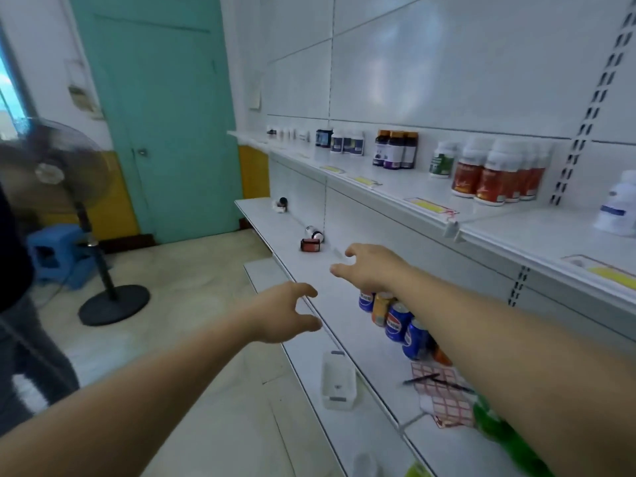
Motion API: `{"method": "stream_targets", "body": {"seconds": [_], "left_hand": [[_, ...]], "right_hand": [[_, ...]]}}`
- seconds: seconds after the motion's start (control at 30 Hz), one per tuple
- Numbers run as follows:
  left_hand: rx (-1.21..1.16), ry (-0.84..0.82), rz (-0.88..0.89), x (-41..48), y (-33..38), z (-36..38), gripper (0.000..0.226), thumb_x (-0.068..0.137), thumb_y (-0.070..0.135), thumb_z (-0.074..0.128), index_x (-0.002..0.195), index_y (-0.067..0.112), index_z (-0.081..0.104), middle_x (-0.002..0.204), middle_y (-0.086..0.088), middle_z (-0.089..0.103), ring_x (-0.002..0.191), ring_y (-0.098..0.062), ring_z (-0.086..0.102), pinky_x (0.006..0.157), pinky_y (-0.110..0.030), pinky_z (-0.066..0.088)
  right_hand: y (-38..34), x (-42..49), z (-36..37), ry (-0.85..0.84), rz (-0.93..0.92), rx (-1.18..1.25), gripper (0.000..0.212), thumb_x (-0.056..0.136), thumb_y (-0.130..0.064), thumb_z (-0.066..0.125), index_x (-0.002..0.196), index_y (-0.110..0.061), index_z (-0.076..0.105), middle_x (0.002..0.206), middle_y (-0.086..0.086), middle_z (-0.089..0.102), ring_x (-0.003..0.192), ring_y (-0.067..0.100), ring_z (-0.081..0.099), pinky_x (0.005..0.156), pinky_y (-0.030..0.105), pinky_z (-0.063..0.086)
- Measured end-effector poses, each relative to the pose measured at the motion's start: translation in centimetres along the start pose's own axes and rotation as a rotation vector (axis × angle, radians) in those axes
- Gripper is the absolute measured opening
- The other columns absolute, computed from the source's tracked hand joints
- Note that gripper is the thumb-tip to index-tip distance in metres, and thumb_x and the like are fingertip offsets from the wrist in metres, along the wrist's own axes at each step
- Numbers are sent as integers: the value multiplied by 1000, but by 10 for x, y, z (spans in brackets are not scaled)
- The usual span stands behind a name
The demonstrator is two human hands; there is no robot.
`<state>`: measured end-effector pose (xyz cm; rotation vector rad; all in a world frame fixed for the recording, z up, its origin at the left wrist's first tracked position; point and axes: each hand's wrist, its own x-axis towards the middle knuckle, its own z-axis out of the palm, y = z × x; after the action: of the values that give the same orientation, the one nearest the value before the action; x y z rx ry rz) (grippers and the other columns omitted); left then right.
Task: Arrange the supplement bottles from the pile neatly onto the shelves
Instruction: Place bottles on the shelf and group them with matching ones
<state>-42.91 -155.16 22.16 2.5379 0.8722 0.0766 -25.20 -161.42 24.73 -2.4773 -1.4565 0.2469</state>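
Observation:
Both my arms stretch out toward the middle shelf [275,232]. My right hand [370,266] hovers over it with fingers spread and holds nothing. My left hand [285,313] is at the shelf's front edge, fingers loosely spread, also empty. Beyond the right hand lie two toppled bottles: a red-labelled one [310,245] and a white one with a dark cap [314,233]. Another small bottle [282,203] lies at the shelf's far end. On the upper shelf [395,192] stand rows of upright bottles: white with red labels [490,180], dark amber [395,149], green-labelled [442,160] and blue-labelled [347,142].
Soda cans [399,320] stand under my right forearm. A clear plastic tray [338,380], a pen on gridded paper [440,383] and a green bag [499,428] lie nearer me. A standing fan [86,215], a blue stool [56,253] and another person [17,304] are at left.

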Motion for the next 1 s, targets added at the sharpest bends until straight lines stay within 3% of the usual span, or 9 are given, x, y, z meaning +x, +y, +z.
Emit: {"method": "stream_targets", "body": {"seconds": [0.17, 0.33, 0.8, 1.0], "left_hand": [[-41, -40, -28, 103, -56, -26, 60, 88, 41, 61, 141, 27, 38, 149, 2, 35, 134, -17, 37, 107, -28, 31], [-12, -98, -5, 208, -127, -46, 60, 88, 41, 60, 142, 26, 37, 150, 1, 34, 133, -18, 38, 108, -29, 31], [88, -343, 149, 533, -350, -122, 61, 89, 44, 59, 142, 26, 36, 150, 1, 33, 135, -18, 35, 108, -27, 30], [117, -447, 191, 667, -396, -115, 65, 89, 45, 58, 145, 26, 32, 151, 0, 30, 134, -19, 36, 108, -29, 32]], "right_hand": [[-6, 127, 7, -26, 52, 25, 66, 89, -59, 49, 144, -23, 38, 147, 4, 42, 129, 26, 44, 98, 35, 38], [-24, 248, 36, -26, 75, 29, 63, 88, -58, 49, 140, -22, 42, 141, 6, 48, 123, 26, 48, 87, 31, 38], [-68, 566, 113, -81, 358, 163, 63, 89, -56, 51, 142, -24, 39, 141, 6, 47, 124, 26, 47, 93, 32, 40], [-34, 682, 150, -71, 491, 192, 48, 89, -49, 53, 127, -20, 51, 120, 6, 57, 96, 22, 52, 72, 29, 38]]}}
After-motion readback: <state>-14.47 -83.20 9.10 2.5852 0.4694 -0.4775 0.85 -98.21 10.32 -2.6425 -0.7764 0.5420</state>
